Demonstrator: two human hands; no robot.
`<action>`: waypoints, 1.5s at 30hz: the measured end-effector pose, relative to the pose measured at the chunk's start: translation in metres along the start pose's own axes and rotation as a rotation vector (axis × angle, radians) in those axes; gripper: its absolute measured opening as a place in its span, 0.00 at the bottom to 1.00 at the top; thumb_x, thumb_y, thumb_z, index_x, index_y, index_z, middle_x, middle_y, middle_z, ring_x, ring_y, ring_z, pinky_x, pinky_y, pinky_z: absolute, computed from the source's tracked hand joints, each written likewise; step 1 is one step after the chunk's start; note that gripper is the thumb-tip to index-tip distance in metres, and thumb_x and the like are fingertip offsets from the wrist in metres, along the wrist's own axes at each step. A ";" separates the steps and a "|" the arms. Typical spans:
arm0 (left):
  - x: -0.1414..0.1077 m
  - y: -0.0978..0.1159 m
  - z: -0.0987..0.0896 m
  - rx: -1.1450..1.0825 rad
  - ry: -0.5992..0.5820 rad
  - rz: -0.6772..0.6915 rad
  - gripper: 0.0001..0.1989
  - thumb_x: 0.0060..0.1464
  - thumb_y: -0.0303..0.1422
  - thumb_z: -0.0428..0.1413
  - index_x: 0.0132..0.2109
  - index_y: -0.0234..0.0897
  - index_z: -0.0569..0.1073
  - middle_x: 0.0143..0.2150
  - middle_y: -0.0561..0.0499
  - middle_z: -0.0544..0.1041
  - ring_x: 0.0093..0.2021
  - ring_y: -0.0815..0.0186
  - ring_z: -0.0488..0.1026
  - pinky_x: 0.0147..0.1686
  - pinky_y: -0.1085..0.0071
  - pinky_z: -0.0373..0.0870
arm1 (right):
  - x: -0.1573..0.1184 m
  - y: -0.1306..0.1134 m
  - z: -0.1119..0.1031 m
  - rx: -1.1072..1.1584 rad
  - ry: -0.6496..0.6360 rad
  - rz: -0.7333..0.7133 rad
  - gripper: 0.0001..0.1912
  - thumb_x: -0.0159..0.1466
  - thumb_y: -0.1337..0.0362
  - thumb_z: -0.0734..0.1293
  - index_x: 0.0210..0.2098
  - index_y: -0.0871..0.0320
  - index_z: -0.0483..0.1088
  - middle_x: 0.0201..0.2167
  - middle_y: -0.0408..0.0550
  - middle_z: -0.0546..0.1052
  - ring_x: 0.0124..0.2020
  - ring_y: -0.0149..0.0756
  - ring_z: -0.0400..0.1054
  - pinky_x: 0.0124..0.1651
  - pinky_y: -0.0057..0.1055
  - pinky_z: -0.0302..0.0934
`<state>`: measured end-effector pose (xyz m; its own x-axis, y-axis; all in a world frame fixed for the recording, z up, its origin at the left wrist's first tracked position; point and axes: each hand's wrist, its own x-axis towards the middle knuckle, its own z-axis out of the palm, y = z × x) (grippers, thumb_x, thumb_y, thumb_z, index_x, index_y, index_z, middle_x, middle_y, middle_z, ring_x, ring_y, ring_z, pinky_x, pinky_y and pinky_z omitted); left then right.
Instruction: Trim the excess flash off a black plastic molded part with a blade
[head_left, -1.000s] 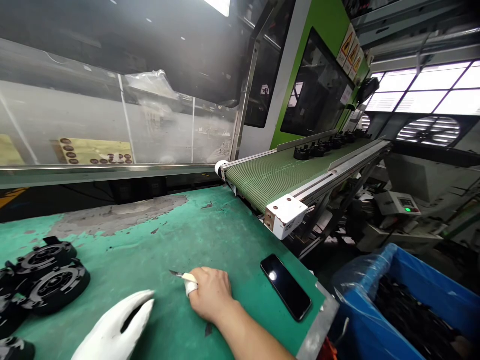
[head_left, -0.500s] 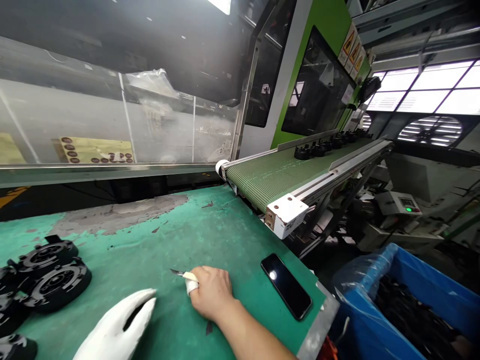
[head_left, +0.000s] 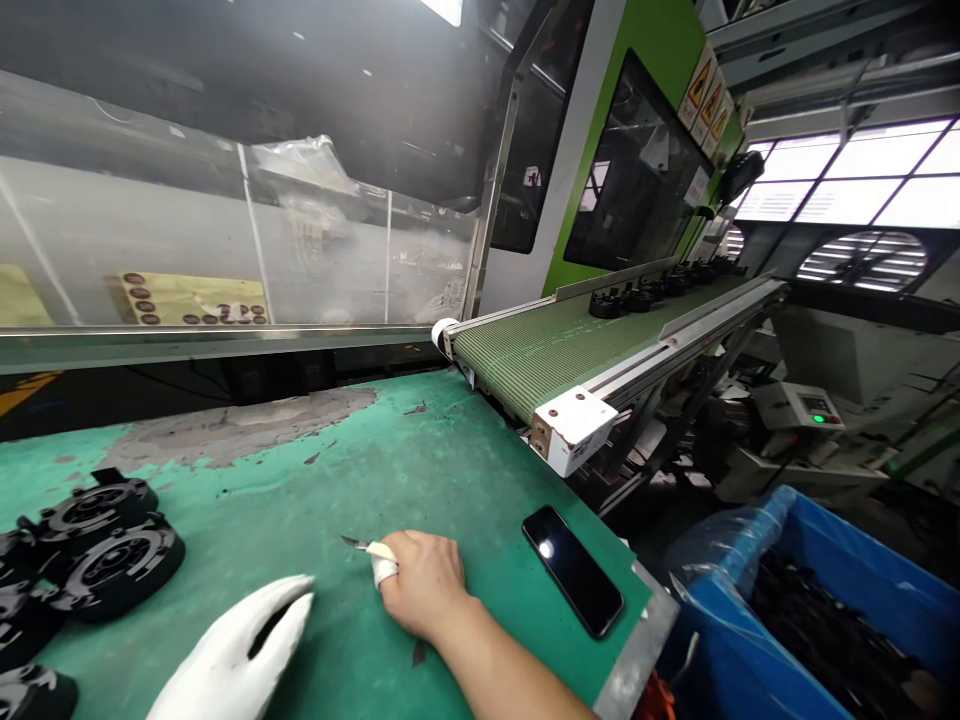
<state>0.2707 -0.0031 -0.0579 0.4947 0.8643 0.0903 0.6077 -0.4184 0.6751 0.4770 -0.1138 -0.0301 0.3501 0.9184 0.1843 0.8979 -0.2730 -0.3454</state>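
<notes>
My right hand (head_left: 421,583) is closed around a small knife (head_left: 367,547), its short blade pointing left over the green tabletop (head_left: 300,510). A white wrap covers one of that hand's fingers. My left hand (head_left: 236,650), in a white glove, rests at the bottom of the view with nothing in it; a narrow gap shows between the thumb and the outstretched fingers. Several round black plastic parts (head_left: 120,565) lie bunched at the left side of the table, left of my gloved hand. A black phone (head_left: 573,570) lies right of my right hand.
A green conveyor belt (head_left: 525,350) ends at the table's far right edge and carries several black parts (head_left: 606,303). A blue bin (head_left: 739,620) with a plastic liner, holding dark pieces, stands at the lower right. A green and grey machine (head_left: 559,190) rises behind.
</notes>
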 end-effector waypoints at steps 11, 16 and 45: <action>0.000 0.001 -0.001 0.014 0.003 0.006 0.26 0.55 0.56 0.49 0.52 0.48 0.75 0.59 0.52 0.76 0.62 0.52 0.70 0.66 0.52 0.63 | 0.001 0.001 0.002 -0.008 0.019 -0.008 0.12 0.61 0.59 0.61 0.42 0.48 0.72 0.38 0.42 0.81 0.36 0.43 0.75 0.33 0.34 0.62; 0.000 0.005 -0.003 0.034 0.008 0.018 0.26 0.55 0.56 0.49 0.51 0.47 0.76 0.58 0.51 0.77 0.61 0.52 0.71 0.65 0.53 0.64 | 0.000 0.001 0.002 -0.010 0.017 -0.008 0.12 0.62 0.59 0.61 0.42 0.48 0.72 0.38 0.42 0.81 0.36 0.43 0.75 0.34 0.33 0.62; -0.007 0.032 -0.014 0.092 -0.025 0.001 0.28 0.55 0.55 0.45 0.52 0.45 0.76 0.58 0.51 0.77 0.61 0.53 0.72 0.65 0.54 0.65 | -0.001 0.001 0.002 -0.006 0.013 -0.003 0.12 0.63 0.59 0.60 0.42 0.48 0.72 0.38 0.43 0.80 0.35 0.42 0.74 0.33 0.33 0.60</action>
<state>0.2775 -0.0187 -0.0266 0.5096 0.8574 0.0717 0.6615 -0.4437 0.6046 0.4770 -0.1150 -0.0321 0.3509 0.9155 0.1968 0.9005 -0.2723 -0.3390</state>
